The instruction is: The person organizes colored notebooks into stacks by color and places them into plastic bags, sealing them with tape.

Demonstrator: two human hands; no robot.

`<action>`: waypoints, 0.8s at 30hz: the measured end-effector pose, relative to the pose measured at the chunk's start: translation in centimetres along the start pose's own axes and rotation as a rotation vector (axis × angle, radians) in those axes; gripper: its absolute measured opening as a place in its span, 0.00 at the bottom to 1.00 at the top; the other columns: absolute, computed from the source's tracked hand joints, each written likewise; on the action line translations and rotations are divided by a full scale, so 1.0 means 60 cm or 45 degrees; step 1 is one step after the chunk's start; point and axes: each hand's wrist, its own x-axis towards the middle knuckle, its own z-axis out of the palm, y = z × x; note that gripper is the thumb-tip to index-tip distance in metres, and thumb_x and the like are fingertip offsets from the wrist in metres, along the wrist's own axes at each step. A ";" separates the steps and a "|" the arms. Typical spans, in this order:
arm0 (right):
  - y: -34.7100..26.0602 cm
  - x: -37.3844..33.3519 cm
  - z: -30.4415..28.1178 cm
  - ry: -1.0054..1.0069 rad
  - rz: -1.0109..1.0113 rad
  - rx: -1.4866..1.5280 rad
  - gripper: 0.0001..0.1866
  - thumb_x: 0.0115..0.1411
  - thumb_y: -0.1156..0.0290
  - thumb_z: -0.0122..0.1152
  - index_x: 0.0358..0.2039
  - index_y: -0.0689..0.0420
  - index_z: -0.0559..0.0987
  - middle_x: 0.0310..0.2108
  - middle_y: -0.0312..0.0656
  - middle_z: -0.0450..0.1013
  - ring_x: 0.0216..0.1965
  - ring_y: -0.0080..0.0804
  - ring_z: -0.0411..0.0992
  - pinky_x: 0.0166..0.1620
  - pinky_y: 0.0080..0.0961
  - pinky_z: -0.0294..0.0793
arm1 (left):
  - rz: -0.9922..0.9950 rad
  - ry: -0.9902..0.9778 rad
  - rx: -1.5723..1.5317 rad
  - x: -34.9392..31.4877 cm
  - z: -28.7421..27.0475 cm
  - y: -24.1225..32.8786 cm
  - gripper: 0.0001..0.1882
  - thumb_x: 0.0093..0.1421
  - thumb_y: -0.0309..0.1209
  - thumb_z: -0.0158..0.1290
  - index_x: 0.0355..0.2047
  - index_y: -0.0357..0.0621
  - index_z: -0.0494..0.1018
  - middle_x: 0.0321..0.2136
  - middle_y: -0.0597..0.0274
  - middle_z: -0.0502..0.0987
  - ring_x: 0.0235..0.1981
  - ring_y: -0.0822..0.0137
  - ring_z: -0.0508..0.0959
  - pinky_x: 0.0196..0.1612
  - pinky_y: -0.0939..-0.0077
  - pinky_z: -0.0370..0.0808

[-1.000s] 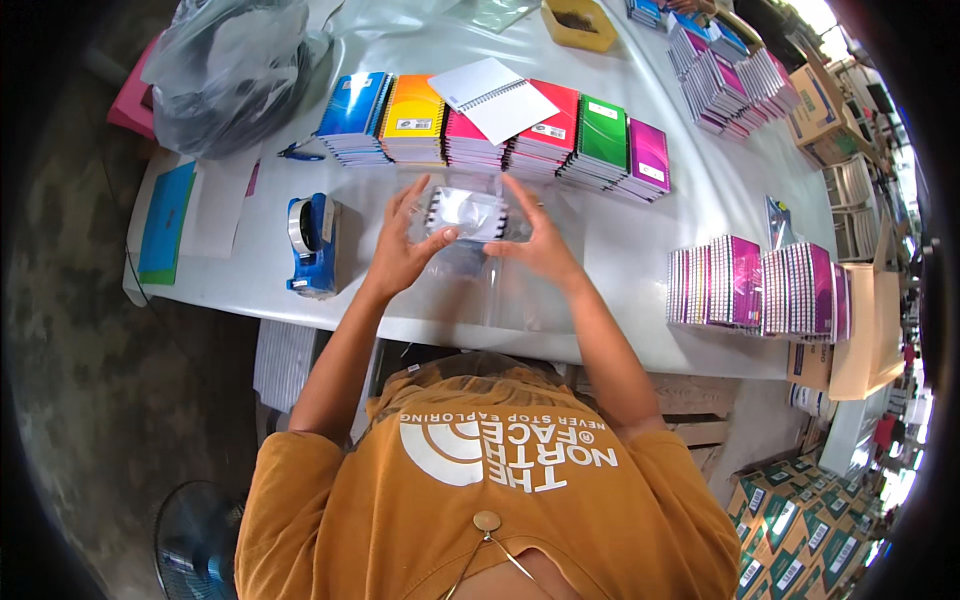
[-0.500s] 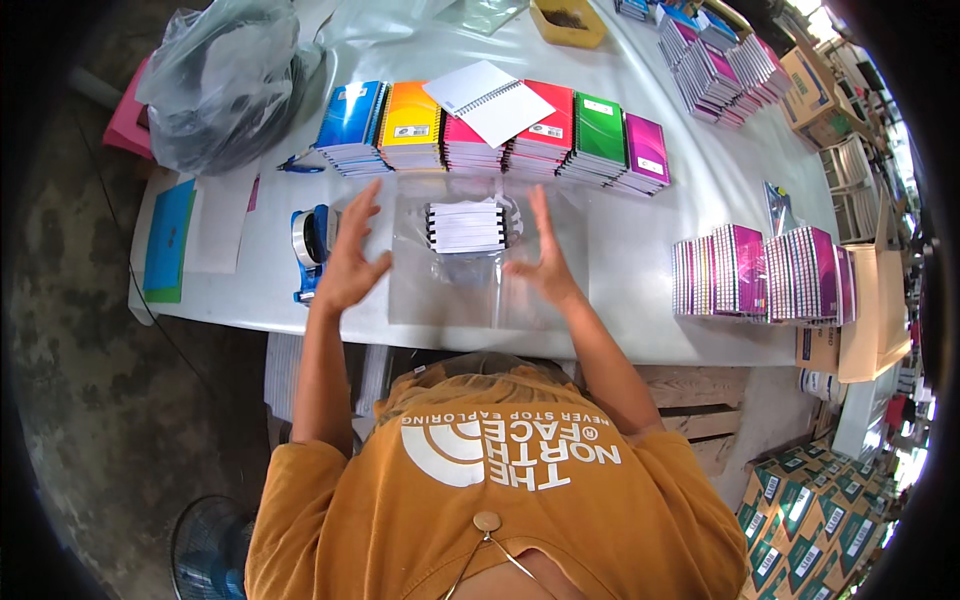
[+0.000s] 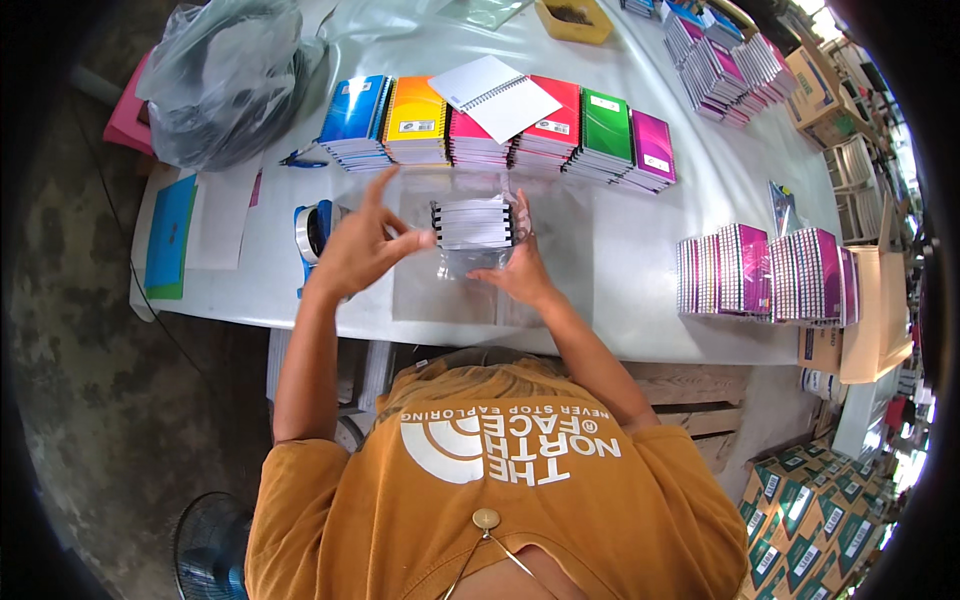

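Note:
A small stack of notebooks (image 3: 474, 226) with white page edges and black bindings at both ends sits in clear plastic (image 3: 420, 297) on the table in front of me. My right hand (image 3: 522, 262) curves around the stack's right end, fingers along its side and thumb at the near corner. Just left of the stack is my left hand (image 3: 362, 245), open, with its index finger pointing away and its thumb stretched toward the stack. Beside that hand, partly hidden by it, stands a blue tape dispenser (image 3: 312, 240) with a roll of tape.
Behind the plastic runs a row of coloured spiral notebooks (image 3: 605, 130), with an open notebook (image 3: 497, 97) on top. Purple notebooks (image 3: 742, 268) stand at the right. A bulky plastic bag (image 3: 225, 90) is at the far left, a yellow tub (image 3: 574, 18) at the back.
My right hand has moved left onto the stack's right end. My left hand has shifted slightly right and turned, its thumb now reaching toward the stack.

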 end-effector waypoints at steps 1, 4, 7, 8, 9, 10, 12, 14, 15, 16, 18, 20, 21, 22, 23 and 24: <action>-0.004 -0.003 0.005 0.024 0.013 -0.070 0.73 0.28 0.65 0.81 0.66 0.56 0.35 0.63 0.53 0.51 0.62 0.50 0.52 0.62 0.42 0.52 | -0.156 -0.081 -0.005 0.003 0.012 0.016 0.35 0.55 0.31 0.58 0.60 0.48 0.54 0.32 0.52 0.77 0.32 0.60 0.77 0.35 0.68 0.73; -0.004 0.000 0.016 0.088 -0.008 -0.135 0.73 0.28 0.66 0.81 0.66 0.56 0.35 0.62 0.54 0.51 0.62 0.50 0.53 0.62 0.42 0.52 | -0.052 -0.038 -0.582 -0.003 0.029 0.025 0.30 0.62 0.31 0.48 0.61 0.38 0.51 0.23 0.54 0.77 0.22 0.69 0.77 0.29 0.77 0.72; -0.002 -0.001 0.024 0.182 -0.057 -0.127 0.71 0.29 0.67 0.81 0.65 0.56 0.37 0.61 0.54 0.52 0.61 0.49 0.54 0.61 0.41 0.54 | 0.142 0.231 -1.263 -0.001 0.013 0.026 0.29 0.60 0.25 0.45 0.60 0.33 0.51 0.30 0.55 0.78 0.28 0.71 0.77 0.33 0.80 0.72; -0.004 0.001 0.026 0.220 -0.078 -0.124 0.70 0.29 0.67 0.81 0.65 0.56 0.38 0.61 0.54 0.53 0.60 0.48 0.55 0.61 0.40 0.55 | 0.162 0.333 -1.257 -0.001 0.010 0.018 0.29 0.60 0.25 0.45 0.61 0.34 0.51 0.32 0.54 0.77 0.30 0.71 0.77 0.35 0.79 0.71; -0.007 0.003 0.030 0.258 -0.062 0.002 0.68 0.31 0.66 0.80 0.65 0.56 0.41 0.60 0.54 0.54 0.59 0.48 0.56 0.60 0.39 0.56 | 0.183 0.435 -1.250 0.000 0.008 0.010 0.29 0.60 0.25 0.45 0.61 0.34 0.51 0.35 0.54 0.76 0.32 0.71 0.77 0.36 0.79 0.71; -0.009 0.007 0.035 0.291 -0.049 0.130 0.65 0.32 0.64 0.80 0.65 0.57 0.43 0.59 0.54 0.56 0.58 0.47 0.57 0.59 0.39 0.57 | 0.204 0.543 -1.241 0.000 0.006 -0.005 0.30 0.59 0.24 0.45 0.61 0.35 0.51 0.38 0.54 0.76 0.34 0.71 0.77 0.37 0.79 0.71; -0.024 0.016 0.039 0.337 -0.011 0.294 0.57 0.38 0.65 0.77 0.63 0.59 0.47 0.57 0.52 0.59 0.56 0.43 0.61 0.58 0.35 0.60 | 0.184 0.402 -0.878 0.011 0.033 -0.071 0.34 0.58 0.26 0.46 0.63 0.37 0.48 0.52 0.49 0.67 0.49 0.62 0.70 0.49 0.71 0.67; -0.048 0.029 0.035 0.362 0.042 0.350 0.47 0.47 0.69 0.71 0.62 0.62 0.52 0.55 0.49 0.62 0.53 0.36 0.64 0.56 0.29 0.63 | 0.171 0.180 -0.719 0.016 0.087 -0.127 0.36 0.60 0.29 0.49 0.65 0.39 0.45 0.60 0.48 0.58 0.58 0.56 0.62 0.57 0.67 0.61; -0.056 0.036 0.036 0.407 0.086 0.341 0.42 0.49 0.70 0.68 0.61 0.62 0.55 0.53 0.48 0.63 0.52 0.36 0.65 0.55 0.30 0.64 | 0.131 0.091 -0.721 0.013 0.123 -0.136 0.37 0.60 0.31 0.50 0.65 0.40 0.44 0.63 0.49 0.53 0.62 0.55 0.58 0.60 0.66 0.57; -0.062 0.041 0.039 0.452 0.132 0.330 0.38 0.52 0.70 0.66 0.59 0.62 0.57 0.51 0.48 0.65 0.50 0.36 0.66 0.55 0.30 0.64 | 0.250 0.152 -0.773 0.013 0.158 -0.129 0.35 0.61 0.33 0.52 0.64 0.41 0.50 0.62 0.50 0.56 0.64 0.56 0.55 0.61 0.67 0.55; -0.070 0.047 0.044 0.546 0.163 0.222 0.31 0.55 0.69 0.62 0.57 0.63 0.62 0.49 0.47 0.67 0.49 0.36 0.67 0.53 0.30 0.65 | 0.091 0.420 -0.616 0.006 0.186 -0.090 0.26 0.60 0.32 0.52 0.59 0.43 0.62 0.59 0.50 0.63 0.64 0.55 0.55 0.61 0.68 0.55; -0.077 0.053 0.049 0.640 0.121 0.045 0.27 0.57 0.68 0.58 0.55 0.63 0.65 0.46 0.47 0.69 0.48 0.36 0.68 0.52 0.31 0.66 | 0.124 0.635 -0.517 0.005 0.212 -0.081 0.20 0.61 0.31 0.51 0.54 0.42 0.69 0.56 0.54 0.67 0.63 0.54 0.58 0.61 0.66 0.55; -0.077 0.055 0.050 0.635 0.133 0.027 0.26 0.58 0.67 0.58 0.56 0.63 0.65 0.46 0.48 0.69 0.47 0.37 0.68 0.52 0.30 0.65 | 0.140 0.741 -0.466 0.005 0.218 -0.080 0.17 0.61 0.31 0.51 0.51 0.42 0.72 0.54 0.55 0.69 0.62 0.54 0.59 0.61 0.66 0.55; -0.075 0.056 0.050 0.632 0.150 0.008 0.26 0.59 0.66 0.57 0.56 0.63 0.65 0.46 0.49 0.69 0.47 0.37 0.68 0.52 0.30 0.65 | 0.282 0.792 -0.206 0.004 0.216 -0.081 0.17 0.60 0.31 0.52 0.49 0.43 0.73 0.53 0.56 0.70 0.60 0.54 0.61 0.60 0.65 0.57; -0.074 0.057 0.049 0.630 0.166 -0.011 0.26 0.59 0.66 0.56 0.56 0.63 0.65 0.45 0.49 0.70 0.47 0.38 0.68 0.51 0.30 0.65 | 0.423 0.834 0.056 0.002 0.210 -0.081 0.16 0.59 0.30 0.53 0.48 0.44 0.74 0.53 0.57 0.71 0.58 0.53 0.63 0.58 0.64 0.59; -0.072 0.057 0.047 0.615 0.151 0.011 0.26 0.60 0.66 0.55 0.57 0.62 0.64 0.45 0.50 0.70 0.47 0.38 0.68 0.51 0.30 0.66 | 0.563 0.869 0.320 0.002 0.208 -0.080 0.15 0.58 0.29 0.53 0.47 0.46 0.75 0.52 0.59 0.71 0.56 0.53 0.65 0.56 0.63 0.61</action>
